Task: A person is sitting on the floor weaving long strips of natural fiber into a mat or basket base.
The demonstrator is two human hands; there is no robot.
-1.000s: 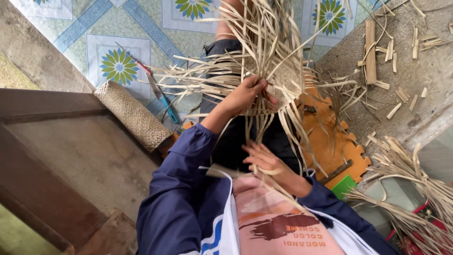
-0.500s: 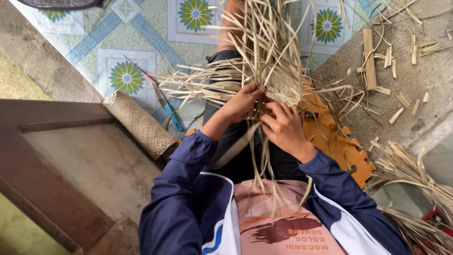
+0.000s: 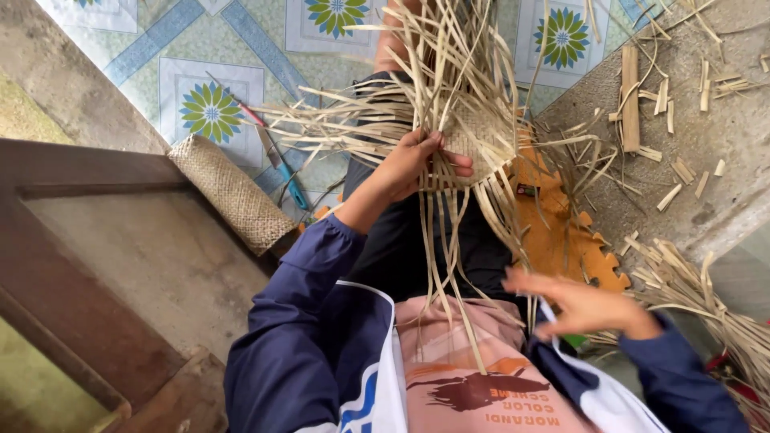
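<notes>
Right hand (image 3: 581,305) left the woven strips (image 3: 473,144); left hand (image 3: 413,164) grips.

Showing two hands at work: one left hand (image 3: 413,164) gripping one partly woven mat piece (image 3: 481,144), one right hand (image 3: 581,305) spreading open, fingers apart, near the loose strips. Trailing from that single woven piece, straw strips (image 3: 449,265) too many to count. Lying on the tiled floor, one rolled woven mat (image 3: 228,192) and one blue-handled tool (image 3: 281,172). Showing four flower-patterned tiles (image 3: 210,112) at least partly. Peeking out under the strips, one orange foam mat (image 3: 561,232). Scattering over the concrete ledge, cut strip offcuts (image 3: 670,172), well over a dozen, exact number being impossible to tell.
</notes>
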